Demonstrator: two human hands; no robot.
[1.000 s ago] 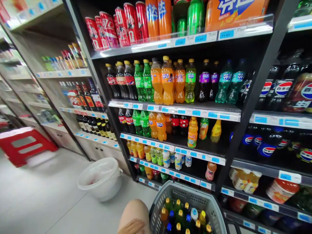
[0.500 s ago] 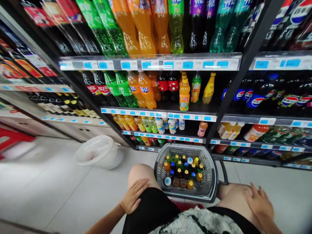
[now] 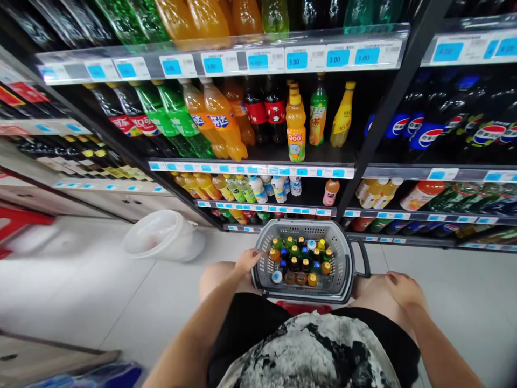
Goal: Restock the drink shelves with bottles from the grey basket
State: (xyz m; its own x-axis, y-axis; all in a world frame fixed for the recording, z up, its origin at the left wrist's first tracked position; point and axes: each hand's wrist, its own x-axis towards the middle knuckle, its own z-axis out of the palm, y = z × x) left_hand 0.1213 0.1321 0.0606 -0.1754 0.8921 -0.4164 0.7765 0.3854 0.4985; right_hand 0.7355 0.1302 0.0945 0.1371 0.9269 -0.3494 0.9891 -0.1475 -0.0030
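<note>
A grey plastic shopping basket (image 3: 344, 237) sits between my knees, packed with several upright drink bottles (image 3: 301, 264) with yellow, blue and white caps. My left hand (image 3: 247, 261) is at the basket's left rim, fingers stretched toward it; whether they touch the rim I cannot tell. Over my right knee lies my right hand (image 3: 405, 290), fingers loosely extended, holding nothing. The basket's black handle (image 3: 362, 257) hangs out on the right side, a short way from my right hand.
Ahead stands a drinks shelf (image 3: 250, 170) with several tiers of bottles, among them an orange Qoo bottle (image 3: 296, 129) at a front edge. A white bucket (image 3: 161, 237) stands on the floor to the left. Red plastic (image 3: 305, 308) shows under me.
My left hand has left my thigh and moved forward to the basket's left rim. My right hand has shifted inward on my right leg. The view has tilted down and closer to the shelf.
</note>
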